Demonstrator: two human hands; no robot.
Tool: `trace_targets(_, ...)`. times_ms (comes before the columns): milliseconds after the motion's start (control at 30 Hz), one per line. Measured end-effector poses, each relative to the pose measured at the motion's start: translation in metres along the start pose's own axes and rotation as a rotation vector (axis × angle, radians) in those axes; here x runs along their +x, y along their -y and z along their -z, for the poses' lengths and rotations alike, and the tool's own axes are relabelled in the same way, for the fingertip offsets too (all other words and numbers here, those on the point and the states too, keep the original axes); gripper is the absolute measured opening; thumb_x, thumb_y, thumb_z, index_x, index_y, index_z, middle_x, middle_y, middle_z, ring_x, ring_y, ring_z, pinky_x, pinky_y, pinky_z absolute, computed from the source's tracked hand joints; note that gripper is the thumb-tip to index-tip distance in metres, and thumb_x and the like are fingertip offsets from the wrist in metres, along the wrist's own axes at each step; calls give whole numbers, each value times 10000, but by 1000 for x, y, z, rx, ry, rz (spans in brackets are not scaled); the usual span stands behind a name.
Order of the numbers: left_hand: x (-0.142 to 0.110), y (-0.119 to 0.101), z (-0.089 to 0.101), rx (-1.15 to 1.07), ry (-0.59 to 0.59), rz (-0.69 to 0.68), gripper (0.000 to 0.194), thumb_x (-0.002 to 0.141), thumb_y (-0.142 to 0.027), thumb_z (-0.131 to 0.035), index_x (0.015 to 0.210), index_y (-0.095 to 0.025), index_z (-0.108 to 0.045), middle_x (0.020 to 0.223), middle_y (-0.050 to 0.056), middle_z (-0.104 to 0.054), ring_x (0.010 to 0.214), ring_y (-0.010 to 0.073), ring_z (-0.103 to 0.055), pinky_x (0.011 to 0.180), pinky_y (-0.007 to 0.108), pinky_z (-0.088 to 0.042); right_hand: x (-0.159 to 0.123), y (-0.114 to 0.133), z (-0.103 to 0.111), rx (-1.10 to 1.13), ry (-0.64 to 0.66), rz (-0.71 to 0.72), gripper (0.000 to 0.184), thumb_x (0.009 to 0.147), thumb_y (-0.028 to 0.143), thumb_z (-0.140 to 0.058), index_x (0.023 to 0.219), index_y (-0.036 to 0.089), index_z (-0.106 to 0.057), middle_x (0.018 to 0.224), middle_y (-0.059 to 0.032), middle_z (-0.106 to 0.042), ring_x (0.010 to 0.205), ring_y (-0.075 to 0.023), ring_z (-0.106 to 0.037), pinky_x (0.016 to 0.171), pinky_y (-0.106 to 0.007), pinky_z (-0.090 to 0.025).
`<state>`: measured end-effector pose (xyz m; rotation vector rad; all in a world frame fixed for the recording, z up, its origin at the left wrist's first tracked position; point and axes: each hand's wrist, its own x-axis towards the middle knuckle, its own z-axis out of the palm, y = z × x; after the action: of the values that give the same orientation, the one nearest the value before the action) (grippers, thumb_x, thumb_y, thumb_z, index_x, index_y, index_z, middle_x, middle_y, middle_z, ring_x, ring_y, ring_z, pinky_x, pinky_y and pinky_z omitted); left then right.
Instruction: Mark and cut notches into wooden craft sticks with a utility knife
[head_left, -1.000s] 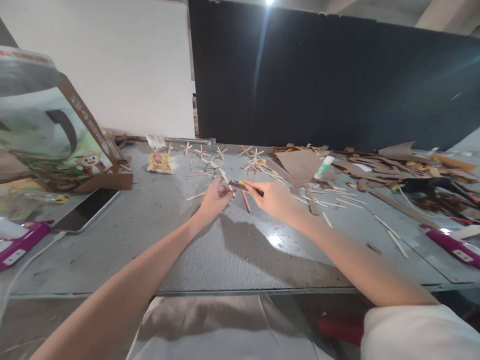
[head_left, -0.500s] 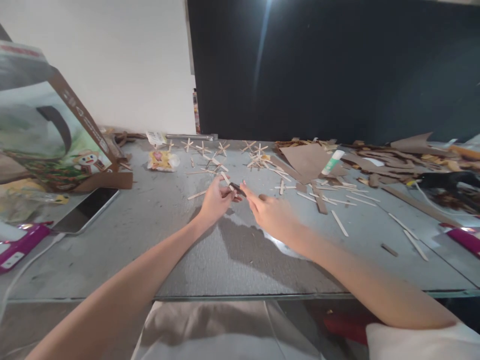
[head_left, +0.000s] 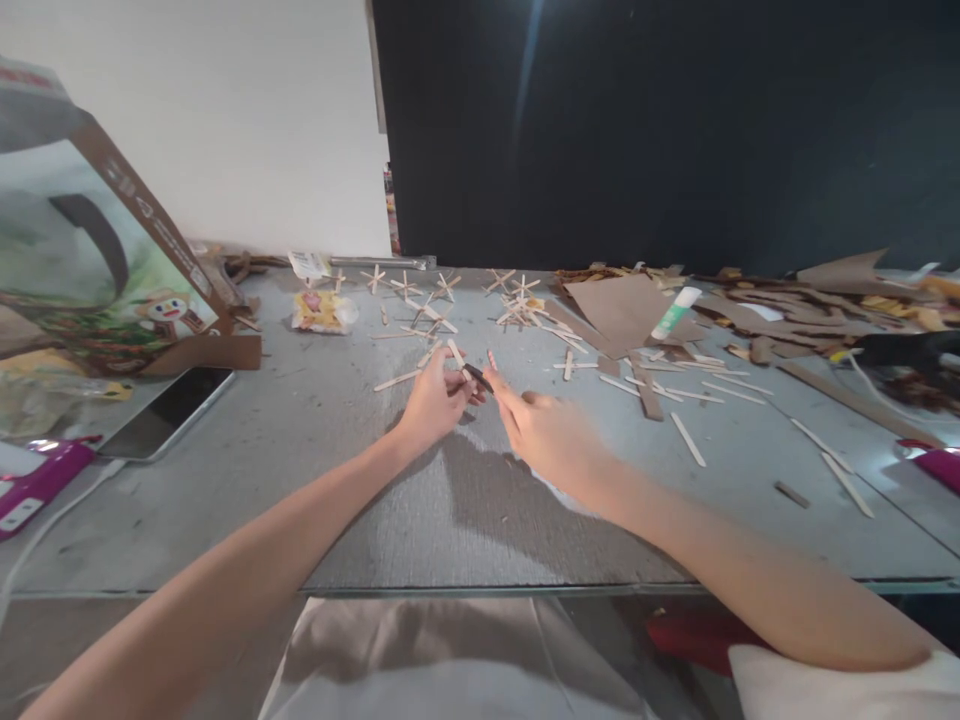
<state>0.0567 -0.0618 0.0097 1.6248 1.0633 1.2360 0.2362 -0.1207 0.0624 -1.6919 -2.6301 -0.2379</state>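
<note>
My left hand is closed around a pale wooden craft stick, which slants up out of the fingers. My right hand grips a dark slim tool; its tip meets the stick at the left fingertips, and its exact kind is too small to make out. Both hands are just above the grey table. Behind them, several sticks joined into star shapes stand in a row. One loose stick lies left of my left hand.
A glue stick rests on brown cardboard at the back right, with loose sticks scattered nearby. To the left are a phone, a printed box and a small yellow packet. A dark panel stands behind.
The view has shifted slightly, moving the background a little in the picture. Both hands keep their hold, with the dark tool still against the stick; the right hand is blurred by motion.
</note>
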Motion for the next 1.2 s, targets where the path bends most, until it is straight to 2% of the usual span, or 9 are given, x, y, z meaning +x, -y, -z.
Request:
trace_targets(233, -3, 5, 5, 209, 31, -84, 283, 864, -217, -605, 1108, -235, -462, 736, -33, -684, 658, 139, -672, 682, 287, -524, -5, 5, -1, -26, 14, 14, 668, 1032, 176, -387, 1683, 171, -236, 866, -133, -769, 708, -220, -716, 625, -298, -455)
trace_targets(433, -2, 4, 0, 21, -5, -32, 343, 866, -243, -612, 1147, -229, -417, 706, -42, -670, 667, 159, -710, 671, 292, -548, -3, 6, -2, -19, 3, -2, 661, 1035, 171, -382, 1681, 171, -241, 899, -144, -775, 725, -227, -734, 634, -302, -477)
trace_targets(633, -2, 8, 11, 251, 68, -142, 355, 875, -204, -597, 1207, -213, -473, 778, -15, -718, 685, 135, -695, 673, 264, -537, -5, 6, -9, -19, -34, 18, 660, 1024, 180, -412, 1670, 160, -279, 857, -140, -772, 678, -210, -715, 614, -286, -458)
trace_targets(800, -1, 7, 6, 64, 12, -98, 348, 887, -196, -576, 1198, -226, -424, 723, -35, -701, 663, 147, -716, 659, 265, -556, -4, 8, -10, -73, -54, 16, 672, 1019, 171, -389, 1678, 170, -258, 854, -135, -759, 661, -218, -710, 577, -286, -445)
trace_targets(1000, -3, -2, 12, 263, 12, -211, 296, 860, -153, -595, 1126, -237, -497, 780, -13, -735, 721, 142, -713, 695, 268, -545, -5, 10, -4, -112, -15, 43, 725, 983, 140, -403, 1683, 139, -215, 881, -152, -747, 681, -218, -710, 586, -283, -465)
trace_targets(1200, -3, -2, 6, 96, -34, -120, 335, 889, -167, -550, 1200, -238, -446, 703, -40, -699, 678, 159, -721, 644, 267, -536, -5, 11, -8, -140, -53, 41, 751, 959, 124, -416, 1680, 110, -207, 842, -150, -738, 628, -195, -677, 557, -260, -435)
